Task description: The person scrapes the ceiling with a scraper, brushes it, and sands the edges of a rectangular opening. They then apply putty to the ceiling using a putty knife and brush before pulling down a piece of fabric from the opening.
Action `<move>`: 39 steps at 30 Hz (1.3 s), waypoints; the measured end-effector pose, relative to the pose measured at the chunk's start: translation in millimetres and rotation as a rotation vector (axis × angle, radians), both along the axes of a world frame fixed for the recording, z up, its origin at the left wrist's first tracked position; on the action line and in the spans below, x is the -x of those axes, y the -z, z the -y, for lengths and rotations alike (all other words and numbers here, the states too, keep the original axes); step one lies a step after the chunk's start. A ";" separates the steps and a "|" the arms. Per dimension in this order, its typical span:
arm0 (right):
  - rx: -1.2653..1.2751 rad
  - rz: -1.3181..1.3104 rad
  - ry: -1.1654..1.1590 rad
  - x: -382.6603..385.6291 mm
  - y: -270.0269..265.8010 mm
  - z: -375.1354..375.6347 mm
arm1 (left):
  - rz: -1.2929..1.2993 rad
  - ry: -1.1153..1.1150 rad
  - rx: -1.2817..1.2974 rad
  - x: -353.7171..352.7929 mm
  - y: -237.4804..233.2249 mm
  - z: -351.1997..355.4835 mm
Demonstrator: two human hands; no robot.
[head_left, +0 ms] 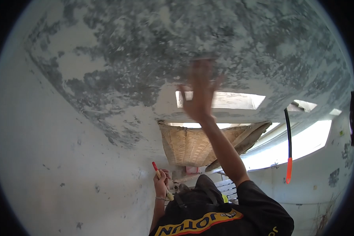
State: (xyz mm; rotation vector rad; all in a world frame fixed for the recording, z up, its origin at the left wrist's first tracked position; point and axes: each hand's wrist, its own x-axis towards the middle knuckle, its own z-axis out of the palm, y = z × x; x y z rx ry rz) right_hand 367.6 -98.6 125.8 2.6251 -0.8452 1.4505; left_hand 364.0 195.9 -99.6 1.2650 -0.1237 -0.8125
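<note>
My right hand is raised to a grey, patchy surface with white filler-like smears over it. It is blurred by motion, its thumb and little finger spread outward and the middle fingers stretched out. A dark edge shows at the fingertips; I cannot make out whether something thin lies under them. Lower down at the left, my left hand is closed around a paintbrush with a red-tipped handle and pale bristles. That hand is close to the white wall.
A brown patterned cloth hangs in front of a bright opening. To the right is a long black tool with an orange handle. Light comes through a window opening. White slats show beside my dark clothing.
</note>
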 end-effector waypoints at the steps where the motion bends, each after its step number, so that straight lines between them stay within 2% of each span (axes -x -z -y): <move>1: -0.036 -0.023 -0.107 -9.8 -8.0 -11.8 | 0.006 0.044 0.004 0.4 -1.6 3.9; 4: -0.011 -0.119 -0.180 -6.1 -7.2 -3.8 | 0.028 0.103 -0.007 1.3 -19.3 15.2; 6: 0.046 -0.080 0.092 9.7 -19.3 6.2 | 0.031 0.098 0.026 -0.5 -23.9 20.4; 7: 0.046 -0.076 0.092 7.5 -25.2 3.2 | 0.034 0.098 0.026 -1.2 -18.6 21.0; 9: -0.059 0.164 -0.043 -2.4 -33.1 -8.9 | 0.043 0.064 0.017 -1.1 -11.2 22.3; 11: -0.037 0.117 -0.114 -3.9 -16.1 -6.7 | 0.022 0.053 0.008 6.2 -13.8 23.6; 13: 0.021 -0.165 -0.179 9.8 -1.3 -0.1 | 0.010 0.044 -0.001 9.6 -16.5 20.9; 14: 0.163 -0.235 -0.046 13.0 -2.1 6.0 | 0.010 0.047 0.013 11.6 -13.1 19.6; 15: 0.165 -0.230 -0.049 13.1 -15.6 5.1 | 0.009 0.052 0.021 12.3 -10.6 18.6; 17: 0.056 -0.002 -0.026 13.6 -49.2 -0.7 | 0.018 0.045 0.015 11.6 -6.4 19.0; 18: 0.042 0.082 -0.071 5.3 -45.1 -2.4 | 0.022 0.038 0.011 13.3 -8.8 18.4; 22: 0.020 0.010 -0.145 12.9 -25.3 -7.5 | 0.029 0.012 0.036 12.1 -19.9 16.0; 25: 0.050 -0.107 -0.022 14.0 -34.4 -4.8 | 0.039 -0.009 0.034 8.4 -14.5 14.4; 27: -0.006 0.158 -0.128 -3.0 -41.9 -10.9 | 0.016 -0.029 0.017 6.5 -9.9 18.2; 29: -0.035 0.112 -0.112 3.6 -30.2 -16.8 | 0.017 -0.016 -0.001 7.4 -10.3 18.9; 32: -0.035 -0.203 -0.209 18.5 24.5 -13.9 | 0.032 -0.015 0.007 11.9 -22.5 21.3; 33: -0.038 -0.189 -0.197 30.1 35.3 -6.6 | 0.040 -0.010 0.017 13.7 -25.3 19.7; 35: -0.103 -0.253 0.021 51.2 45.4 11.4 | 0.059 -0.004 0.042 11.3 -27.5 20.0; 37: -0.097 0.027 0.120 57.1 31.8 25.6 | 0.072 -0.037 0.018 14.4 -23.6 8.2; 38: -0.103 0.132 0.094 56.3 19.0 28.9 | 0.057 -0.050 0.013 14.4 -18.6 2.8; 39: -0.108 0.137 0.085 50.6 -0.4 25.1 | 0.063 -0.058 0.009 16.2 -13.4 -3.8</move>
